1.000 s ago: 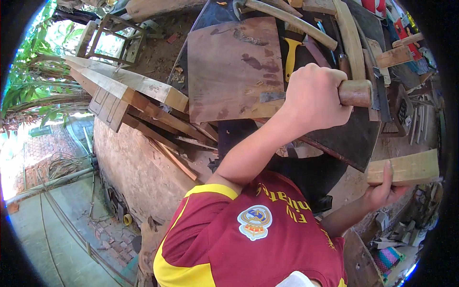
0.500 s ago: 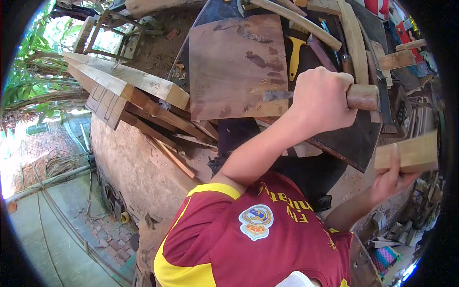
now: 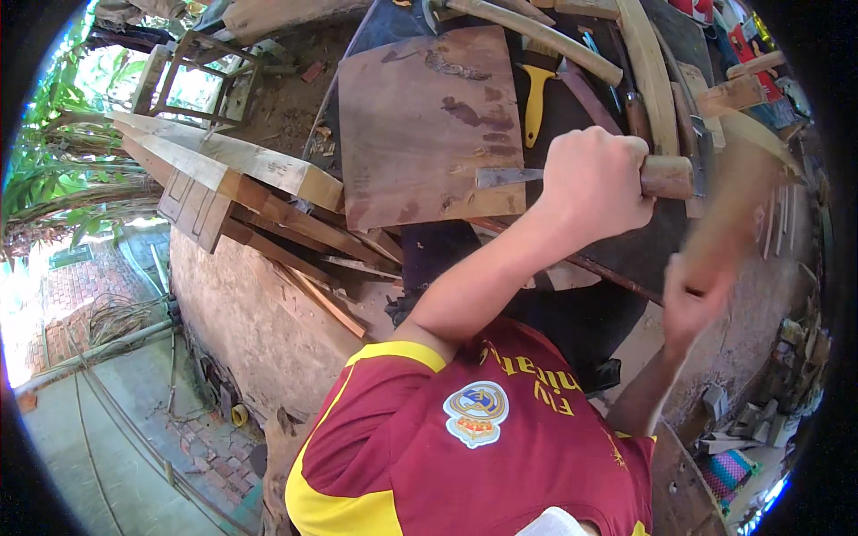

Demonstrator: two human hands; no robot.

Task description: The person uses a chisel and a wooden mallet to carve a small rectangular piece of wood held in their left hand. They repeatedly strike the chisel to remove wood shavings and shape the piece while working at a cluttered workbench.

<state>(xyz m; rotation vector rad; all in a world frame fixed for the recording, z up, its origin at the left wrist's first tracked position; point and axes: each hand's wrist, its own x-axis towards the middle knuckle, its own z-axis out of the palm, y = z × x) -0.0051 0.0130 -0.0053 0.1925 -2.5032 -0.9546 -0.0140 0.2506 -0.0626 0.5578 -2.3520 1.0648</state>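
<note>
My left hand (image 3: pixel 594 183) is closed round a chisel (image 3: pixel 668 177). The chisel lies sideways, its wooden handle jutting out to the right of my fist and its flat metal blade pointing left. That blade is over the lower right part of a flat brown wooden board (image 3: pixel 420 116); whether it touches cannot be told. At the right, my right hand (image 3: pixel 693 299) grips a wooden block (image 3: pixel 737 201), raised with its far end up. Both the hand and the block are smeared by motion. The block is apart from the chisel handle.
A yellow-handled brush (image 3: pixel 536 103), a hammer (image 3: pixel 536 31) and other tools lie behind the chisel. Long timber pieces (image 3: pixel 259 156) stick out at the left. Wood scraps (image 3: pixel 742 420) lie on the ground at right, and a wooden stool frame (image 3: pixel 201 76) stands far left.
My right hand has swung the block up, from low at the right to beside the chisel handle's end. The left hand keeps its hold; the view has shifted slightly.
</note>
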